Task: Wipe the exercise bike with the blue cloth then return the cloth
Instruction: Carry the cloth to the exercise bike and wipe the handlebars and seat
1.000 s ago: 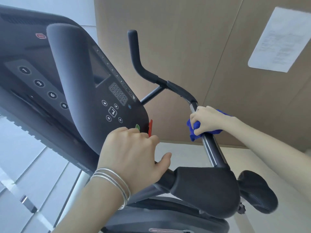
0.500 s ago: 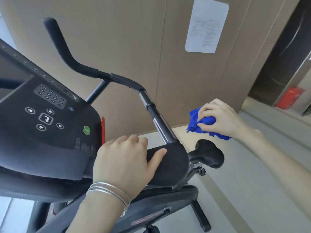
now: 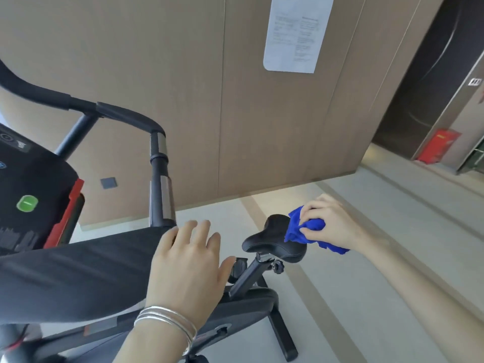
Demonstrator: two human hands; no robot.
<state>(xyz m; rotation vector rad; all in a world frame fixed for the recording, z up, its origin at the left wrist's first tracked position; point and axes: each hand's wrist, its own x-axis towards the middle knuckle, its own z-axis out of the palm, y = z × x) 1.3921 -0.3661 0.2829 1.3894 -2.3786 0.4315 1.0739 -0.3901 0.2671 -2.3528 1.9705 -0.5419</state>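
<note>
Fingers [image 3: 311, 208] of the right hand [image 3: 331, 222] clamp one blue cloth [image 3: 305, 227] (bunched), now on the saddle [image 3: 272, 241], off the handlebar [image 3: 157, 163]; left hand [image 3: 187, 265] splayed, one armrest pad [image 3: 78, 273] beneath.

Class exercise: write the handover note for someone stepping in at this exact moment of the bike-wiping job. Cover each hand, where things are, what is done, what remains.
Right hand: fingers bunched around the blue cloth, pressing it on the rear of the saddle.
Left hand: empty, fingers spread, over the padded rest of the exercise bike.
Done: which parts are already wiped cannot be told.
Left: finish the saddle, wipe the rest, return the cloth.
</note>
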